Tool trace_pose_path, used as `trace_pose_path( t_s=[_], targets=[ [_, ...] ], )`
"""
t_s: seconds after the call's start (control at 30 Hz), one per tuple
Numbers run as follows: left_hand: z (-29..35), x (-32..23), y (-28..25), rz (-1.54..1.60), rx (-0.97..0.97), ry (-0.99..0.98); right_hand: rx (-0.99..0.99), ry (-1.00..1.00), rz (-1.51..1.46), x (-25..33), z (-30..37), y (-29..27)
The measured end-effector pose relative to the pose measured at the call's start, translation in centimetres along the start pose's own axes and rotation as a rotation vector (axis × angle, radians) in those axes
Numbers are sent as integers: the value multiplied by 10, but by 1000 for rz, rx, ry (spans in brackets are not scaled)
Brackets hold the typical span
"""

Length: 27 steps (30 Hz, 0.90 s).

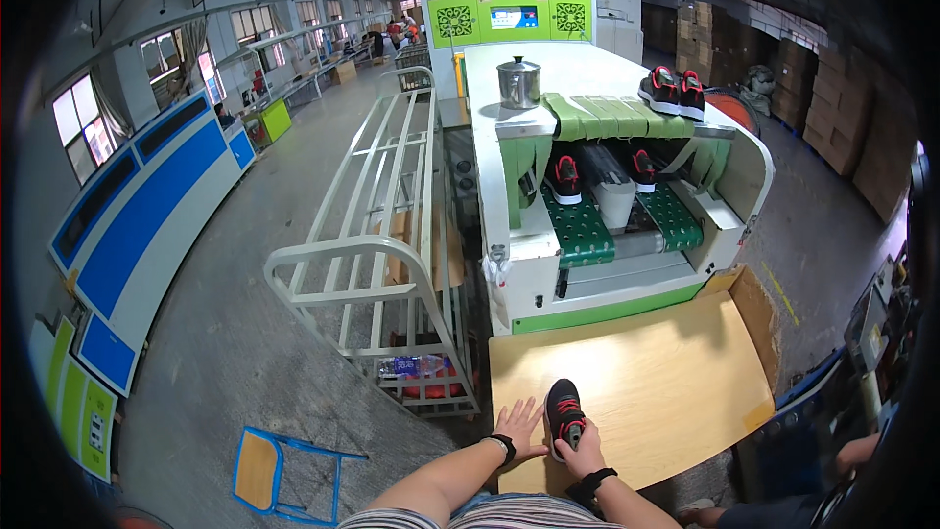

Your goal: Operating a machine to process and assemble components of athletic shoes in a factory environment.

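Observation:
A black sneaker (563, 404) with red laces and a white sole lies on the light wooden table (666, 362) in front of me, toe pointing away. My right hand (585, 453) is closed round its heel end. Flat on the wood just left of the shoe, my left hand (519, 429) has its fingers spread. Beyond the table, a white and green conveyor machine (617, 294) carries one similar sneaker (565, 181) on its left green belt and another sneaker (643, 171) on its right belt, both at the opening under green fabric strips.
A pair of sneakers (666, 93) and a lidded metal pot (519, 84) stand on the machine's top. To the left is a white metal rack (377, 245). A blue-framed stool (257, 473) stands at lower left. Another person's hand (858, 453) shows at far right.

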<state>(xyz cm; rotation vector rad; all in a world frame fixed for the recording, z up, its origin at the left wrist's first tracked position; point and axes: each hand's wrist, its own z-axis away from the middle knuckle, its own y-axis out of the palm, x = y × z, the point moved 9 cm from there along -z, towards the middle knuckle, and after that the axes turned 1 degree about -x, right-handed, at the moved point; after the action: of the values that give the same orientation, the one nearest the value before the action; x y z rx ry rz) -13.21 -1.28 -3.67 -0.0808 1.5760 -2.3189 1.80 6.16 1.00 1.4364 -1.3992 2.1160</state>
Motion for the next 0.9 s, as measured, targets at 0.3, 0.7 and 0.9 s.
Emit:
trace_pose_path(
  t_s=[0.3, 0.7, 0.9],
  targets=[
    [2, -2, -3, 12, -1, 18, 4, -11, 27, -1, 1, -1],
    [4, -1, -2, 18, -5, 14, -4, -19, -8, 0, 2, -1],
    [6, -4, -6, -2, 10, 10, -33, -24, 17, 10, 4, -7]
  ],
)
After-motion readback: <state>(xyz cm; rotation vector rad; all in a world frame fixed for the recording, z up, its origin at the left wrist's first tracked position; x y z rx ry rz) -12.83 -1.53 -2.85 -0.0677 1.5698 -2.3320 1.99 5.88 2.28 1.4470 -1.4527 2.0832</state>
